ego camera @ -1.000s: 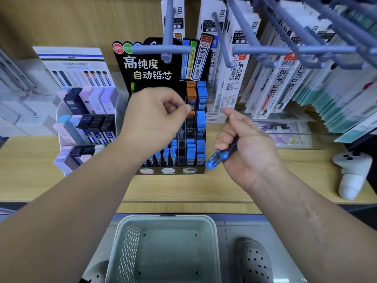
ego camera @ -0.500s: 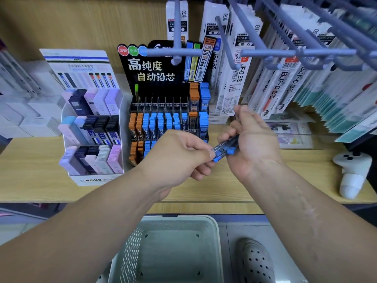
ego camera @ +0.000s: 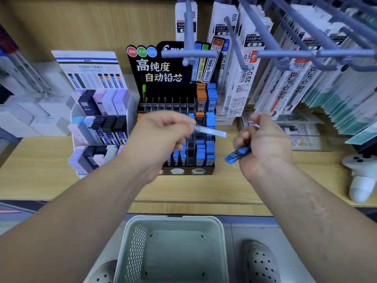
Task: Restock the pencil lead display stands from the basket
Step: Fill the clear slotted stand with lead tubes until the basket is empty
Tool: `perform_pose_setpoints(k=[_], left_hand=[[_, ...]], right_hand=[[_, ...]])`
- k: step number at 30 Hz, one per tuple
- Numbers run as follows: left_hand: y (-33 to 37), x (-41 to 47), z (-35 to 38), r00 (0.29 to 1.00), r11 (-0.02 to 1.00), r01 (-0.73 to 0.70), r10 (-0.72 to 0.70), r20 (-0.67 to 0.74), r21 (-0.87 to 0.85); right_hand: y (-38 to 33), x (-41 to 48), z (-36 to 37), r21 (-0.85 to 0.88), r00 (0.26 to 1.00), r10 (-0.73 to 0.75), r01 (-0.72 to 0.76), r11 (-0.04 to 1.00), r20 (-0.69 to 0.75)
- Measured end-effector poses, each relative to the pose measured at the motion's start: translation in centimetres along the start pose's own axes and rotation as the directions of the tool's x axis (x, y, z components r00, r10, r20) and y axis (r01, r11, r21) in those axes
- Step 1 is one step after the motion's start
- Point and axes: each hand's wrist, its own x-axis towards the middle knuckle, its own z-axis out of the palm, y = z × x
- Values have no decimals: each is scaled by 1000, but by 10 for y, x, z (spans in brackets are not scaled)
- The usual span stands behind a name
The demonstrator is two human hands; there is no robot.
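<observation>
Left grip (ego camera: 162, 137) pinches a blurred pale case (ego camera: 212, 132) in front of the stand (ego camera: 159, 78) — right grip (ego camera: 267, 144), just right of the stand, clasps blue cases (ego camera: 237, 154). Basket (ego camera: 133, 242) sits on the floor below the stand.

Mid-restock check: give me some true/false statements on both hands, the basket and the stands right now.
1. The right hand grips a blue lead case. True.
2. The left hand holds nothing. False: it pinches a blurred pale case.
3. The basket is piled with cases. False: none show inside.
4. The black stand is right of the white stand. True.
</observation>
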Motion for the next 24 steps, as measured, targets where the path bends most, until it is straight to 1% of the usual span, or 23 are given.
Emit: perform_pose_setpoints(k=[1,2,3,4,5,6,7,9,12,14,18,21,22,24], left_hand=[[3,5,-6,997,996,-64,66,-33,54],[7,9,-12,987,978,-140,150,-54,156],[10,13,-17,968,930,-220,245,-50,294],[13,16,-21,943,852,-292,333,-19,434],[15,18,-24,917,766,-348,398,26,540],[17,20,-25,898,698,-383,435,67,605],[18,21,-25,886,652,-402,455,92,643],[20,25,-22,854,552,-432,505,126,713],[15,31,-15,789,370,-475,581,201,798],[10,35,-9,772,316,-490,590,237,812],[1,42,-4,736,242,-520,614,286,819],[-2,45,-3,730,190,-540,590,344,820],[-3,46,-3,735,192,-543,580,352,817],[-4,47,-2,746,231,-534,582,325,813]], right_hand=[[0,0,-1,3,1000,-6,6,1000,20],[1,-1,-2,7,999,-14,14,1000,43],[1,-2,-2,12,998,-22,21,1000,64],[1,-3,-2,15,996,-29,28,1000,82],[2,-4,-3,14,995,-34,33,999,98],[2,-5,-3,10,993,-38,37,999,112],[2,-6,-4,5,991,-41,41,999,127],[2,-6,-6,-13,987,-49,52,999,152],[-1,-8,-9,-30,982,-40,46,998,185],[-3,-8,-11,-28,979,-34,40,999,199],[-6,-6,-15,-18,975,-20,24,1000,220],[-8,-4,-17,-21,974,-8,13,1000,228],[-9,-4,-18,-22,973,-2,7,1000,230],[-10,-4,-19,-21,970,21,-17,1000,243]])
